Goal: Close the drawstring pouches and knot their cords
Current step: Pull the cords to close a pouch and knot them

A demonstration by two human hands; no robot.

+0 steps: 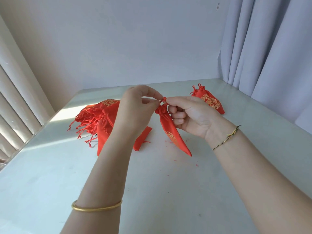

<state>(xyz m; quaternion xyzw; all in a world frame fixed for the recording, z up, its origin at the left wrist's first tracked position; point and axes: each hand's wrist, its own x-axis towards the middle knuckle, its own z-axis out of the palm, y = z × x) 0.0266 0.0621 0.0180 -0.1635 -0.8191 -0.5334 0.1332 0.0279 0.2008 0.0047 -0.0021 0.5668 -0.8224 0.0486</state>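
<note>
A red drawstring pouch [170, 130] with gold print hangs above the table, its mouth gathered tight at the top. My left hand [135, 108] pinches one red cord end at the pouch's neck. My right hand [190, 115] pinches the other cord end [164, 99] from the right, with its lower fingers curled beside the neck. The cords bunch into a small knot between my fingertips. A heap of red pouches [99, 119] with loose cords lies on the table behind my left hand. Red pouches with gathered mouths [210, 100] lie at the far right.
The white table [152, 191] carries a few small red specks near the middle. A wall stands behind it, grey curtains [270, 48] hang at the right, and a window frame [15, 98] runs along the left edge.
</note>
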